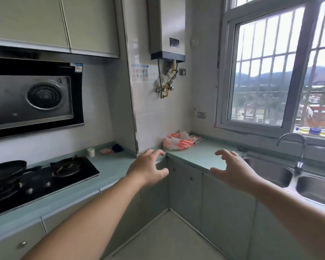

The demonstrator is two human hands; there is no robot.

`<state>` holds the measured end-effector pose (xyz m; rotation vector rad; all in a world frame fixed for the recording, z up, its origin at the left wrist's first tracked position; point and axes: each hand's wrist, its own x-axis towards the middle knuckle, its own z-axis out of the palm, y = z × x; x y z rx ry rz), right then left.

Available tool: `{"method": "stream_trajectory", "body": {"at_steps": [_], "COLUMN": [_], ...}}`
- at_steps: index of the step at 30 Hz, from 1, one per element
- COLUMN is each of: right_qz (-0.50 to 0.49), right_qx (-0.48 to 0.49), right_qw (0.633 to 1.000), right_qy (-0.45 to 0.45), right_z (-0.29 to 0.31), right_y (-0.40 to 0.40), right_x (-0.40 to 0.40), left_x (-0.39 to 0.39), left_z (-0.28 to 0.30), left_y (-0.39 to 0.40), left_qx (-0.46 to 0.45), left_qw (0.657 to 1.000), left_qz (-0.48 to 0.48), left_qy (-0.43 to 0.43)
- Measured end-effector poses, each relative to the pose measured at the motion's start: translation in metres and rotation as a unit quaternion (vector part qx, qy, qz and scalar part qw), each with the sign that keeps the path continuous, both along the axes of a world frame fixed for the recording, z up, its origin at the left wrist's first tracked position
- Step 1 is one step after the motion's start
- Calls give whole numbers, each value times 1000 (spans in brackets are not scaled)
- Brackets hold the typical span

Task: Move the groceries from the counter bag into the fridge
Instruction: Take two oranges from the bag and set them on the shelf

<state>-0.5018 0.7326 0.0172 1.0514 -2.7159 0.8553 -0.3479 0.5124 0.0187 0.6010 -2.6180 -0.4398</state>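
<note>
Pale green bench (193,156) runs along two walls of a small kitchen and meets in a corner under a wall-mounted water heater (166,29).

Both arms reach forward over the floor toward that corner. The left hand (148,167) hangs just short of the bench edge at the inner corner, fingers spread and loosely curled, holding nothing. The right hand (231,169) is level with it and apart from it, over the front edge of the bench run that leads to the sink (270,171), fingers likewise spread in a claw and empty.

Beyond and between the two hands, pushed back close to the tiled wall, lies the bag (178,141), a crumpled orange-and-white plastic one, slumped with its long axis running left to right along the wall. It lies forward and slightly right of the left hand, forward and left of the right. Neither touches it; the left looks a little nearer.

No fridge is in view.
</note>
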Motion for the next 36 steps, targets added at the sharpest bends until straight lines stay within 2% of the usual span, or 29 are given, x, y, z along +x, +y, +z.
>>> {"method": "stream_trajectory", "body": {"at_steps": [7,12,17,24,36], "right_qz": [1,8,0,-40,-58], "right_qx": [-8,7,19,103,152], "right_qw": [1000,1000,1000,990,985], "right_qy": [-1,3,17,90,50], "right_z": [5,-4,0,-4,-40], "right_y": [-12,-50,-101,-179,-250], "right_x": [-26,-41,-68,-115,-250], "left_x": [-25,-49,-80,-137,-269], "left_z": [10,4,2,-7,-44], "left_y": [-3,-32,-88,-179,-264], "left_qx": [-12,47,8,-55,-85], "left_qw": [1000,999,1000,997,985], "left_qz": [2,14,11,7,4], "left_qy": [-8,4,-14,-56,-147]}}
